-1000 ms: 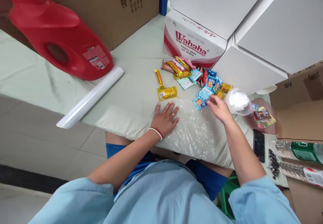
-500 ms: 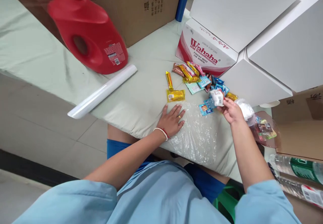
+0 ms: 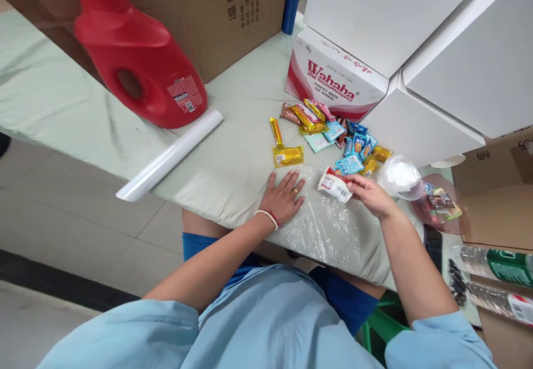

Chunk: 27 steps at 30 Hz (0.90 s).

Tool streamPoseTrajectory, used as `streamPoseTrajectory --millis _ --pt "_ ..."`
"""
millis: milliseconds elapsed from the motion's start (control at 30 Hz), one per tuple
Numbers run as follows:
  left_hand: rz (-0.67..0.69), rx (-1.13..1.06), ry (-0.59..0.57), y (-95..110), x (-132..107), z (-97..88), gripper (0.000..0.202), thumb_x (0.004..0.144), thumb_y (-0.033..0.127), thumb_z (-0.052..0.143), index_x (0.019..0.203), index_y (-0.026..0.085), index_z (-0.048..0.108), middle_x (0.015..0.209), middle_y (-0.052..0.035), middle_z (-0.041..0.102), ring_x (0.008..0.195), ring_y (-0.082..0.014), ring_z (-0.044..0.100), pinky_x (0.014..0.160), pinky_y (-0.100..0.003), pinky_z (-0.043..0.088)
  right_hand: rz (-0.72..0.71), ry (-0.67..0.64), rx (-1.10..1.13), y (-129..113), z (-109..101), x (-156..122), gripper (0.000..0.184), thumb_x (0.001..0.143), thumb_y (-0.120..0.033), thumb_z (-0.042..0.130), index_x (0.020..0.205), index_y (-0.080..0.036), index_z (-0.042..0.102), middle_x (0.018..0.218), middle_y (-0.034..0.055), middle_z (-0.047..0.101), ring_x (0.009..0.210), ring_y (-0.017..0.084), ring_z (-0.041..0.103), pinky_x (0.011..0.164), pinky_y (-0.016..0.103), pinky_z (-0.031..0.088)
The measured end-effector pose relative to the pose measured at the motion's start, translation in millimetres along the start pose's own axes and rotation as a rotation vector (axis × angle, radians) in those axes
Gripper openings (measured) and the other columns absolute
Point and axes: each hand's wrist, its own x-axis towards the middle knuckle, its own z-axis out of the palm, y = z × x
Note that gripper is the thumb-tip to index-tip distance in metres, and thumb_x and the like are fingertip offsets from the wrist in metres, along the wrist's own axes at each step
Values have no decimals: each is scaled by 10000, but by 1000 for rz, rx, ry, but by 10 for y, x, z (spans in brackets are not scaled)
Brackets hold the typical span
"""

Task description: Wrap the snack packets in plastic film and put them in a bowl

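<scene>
My left hand [image 3: 282,198] lies flat with fingers spread, at the left edge of a clear plastic bag [image 3: 320,230] on the cloth-covered table [image 3: 245,136]. Between the fingers of my right hand [image 3: 372,194] is a white and red snack packet [image 3: 335,186], its barcode showing, held over the bag's upper part. Beyond my hands is a pile of wrapped snacks, with blue packets [image 3: 350,163], a pale green packet [image 3: 317,142] and yellow packets [image 3: 370,165]. Two yellow wrapped snacks, a wide one [image 3: 288,156] and a narrow one [image 3: 275,131], lie ahead of my left hand.
A red jug [image 3: 154,75] and a white roll [image 3: 170,155] are at the left. Behind the snacks stand a Wahaha carton [image 3: 333,77] and white boxes [image 3: 387,19]. At the right are a pink dish [image 3: 453,197] with snacks, a white plastic bundle [image 3: 400,176] and bottles [image 3: 491,266].
My right hand has brought the white and red packet left and nearer to me, off the blue snacks and over the clear bag. My left hand has stayed flat in place.
</scene>
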Motion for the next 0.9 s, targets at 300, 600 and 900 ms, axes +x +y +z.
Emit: streamPoseTrajectory --millis 300,600,900 --pt "2 10 -3 4 7 10 584 1069 483 342 1601 253 415 1709 -84 313 1589 -278 286 1286 -669 104 -247 621 -586 -114 -523 780 323 833 -377 656 1064 -176 757 1053 123 760 960 282 693 948 486 542" --pt "2 20 -26 -6 2 11 594 1072 501 314 1610 259 391 1718 -76 295 1604 -256 244 1286 -674 83 -491 432 -1087 -778 225 1789 395 967 -333 488 1217 -134 718 1185 179 722 1111 350 623 1007 492 481" --pt "2 32 -39 -4 2 -18 607 1073 517 298 1622 268 369 1719 -79 294 1604 -269 243 1288 -668 105 -293 508 -1154 -927 715 2440 628 933 -508 613 1398 -89 562 1525 268 435 1365 461 385 1071 616 402"
